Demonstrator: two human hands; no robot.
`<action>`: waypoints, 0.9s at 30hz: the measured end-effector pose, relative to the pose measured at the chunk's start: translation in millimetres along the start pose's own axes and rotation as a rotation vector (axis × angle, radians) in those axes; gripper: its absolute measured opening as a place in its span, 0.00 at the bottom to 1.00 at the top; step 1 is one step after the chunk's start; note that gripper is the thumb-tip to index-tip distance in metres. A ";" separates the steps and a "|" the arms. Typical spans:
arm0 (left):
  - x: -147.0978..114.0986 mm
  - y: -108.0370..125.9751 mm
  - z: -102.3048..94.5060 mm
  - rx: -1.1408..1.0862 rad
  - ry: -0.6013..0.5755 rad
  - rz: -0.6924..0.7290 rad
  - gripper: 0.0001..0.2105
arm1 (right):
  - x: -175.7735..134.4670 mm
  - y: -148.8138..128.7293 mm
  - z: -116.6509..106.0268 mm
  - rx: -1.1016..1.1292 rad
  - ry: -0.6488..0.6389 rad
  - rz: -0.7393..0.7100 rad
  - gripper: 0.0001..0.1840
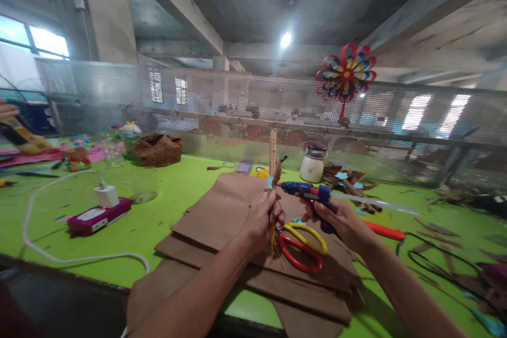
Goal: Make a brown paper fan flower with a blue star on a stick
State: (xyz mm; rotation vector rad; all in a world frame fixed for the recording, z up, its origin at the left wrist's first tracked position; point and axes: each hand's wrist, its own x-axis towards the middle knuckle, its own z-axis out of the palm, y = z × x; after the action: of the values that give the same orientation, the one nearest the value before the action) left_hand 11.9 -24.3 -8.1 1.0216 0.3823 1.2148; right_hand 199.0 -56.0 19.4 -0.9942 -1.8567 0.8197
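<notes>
My left hand (259,222) is closed around the lower part of an upright, narrow brown craft piece (273,148). It has a light blue patch midway and yellow strands hanging below my fist. In my right hand (348,219) is a dark blue hot glue gun (307,191), a long clear glue stick (376,203) jutting from its back and a small red light lit. The nozzle points left, close beside the blue patch; whether it touches is too small to tell. Beneath my hands, scissors (303,257) with red and yellow handles lie on stacked brown paper sheets (225,195).
A purple power strip (99,216) with a white charger and cable sits left, beside a clear cup (145,185). Behind stand a brown paper bundle (158,149) and a white-filled jar (312,163). Right are an orange-red handle (384,231), black cord and scraps. Another person's hand (7,110) shows far left.
</notes>
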 end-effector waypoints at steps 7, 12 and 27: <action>-1.4 1.0 0.4 -0.002 0.010 -0.008 0.12 | 1.1 1.0 0.0 -0.012 0.002 0.015 0.20; -1.2 1.7 1.1 -0.009 0.006 -0.009 0.12 | 0.1 1.3 0.3 -0.023 0.004 0.013 0.20; -0.7 2.9 2.6 -0.097 0.035 -0.057 0.12 | -0.3 2.2 2.8 -0.042 0.046 0.043 0.25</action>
State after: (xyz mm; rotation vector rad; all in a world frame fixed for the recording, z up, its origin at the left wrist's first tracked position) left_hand 11.9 -26.0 -4.6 0.9013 0.3732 1.1901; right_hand 197.2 -55.6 16.3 -1.0738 -1.8257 0.7791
